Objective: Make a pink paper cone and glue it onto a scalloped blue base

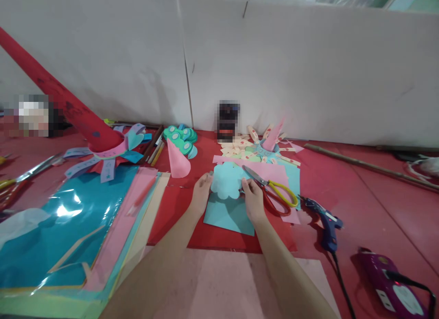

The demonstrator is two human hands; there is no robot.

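Note:
A light blue paper cut-out (227, 181) with a scalloped, flower-like edge is held up between my two hands. My left hand (201, 191) pinches its left edge, and my right hand (253, 198) pinches the right edge. Below it lies a blue paper sheet (229, 215) on red card (171, 214). Just right of my right hand rest scissors (270, 187) with one yellow and one red handle, lying on pink paper. A pink paper cone (177, 160) stands beyond my left hand.
A glue gun (327, 223) and a purple power strip (391, 282) with cords lie at right. Coloured sheets (78, 227) and a tall red cone (78, 111) with paper strips occupy the left. Green cut-outs (181, 138), a smaller decorated cone (272, 138) and a wooden stick (360, 161) lie near the wall.

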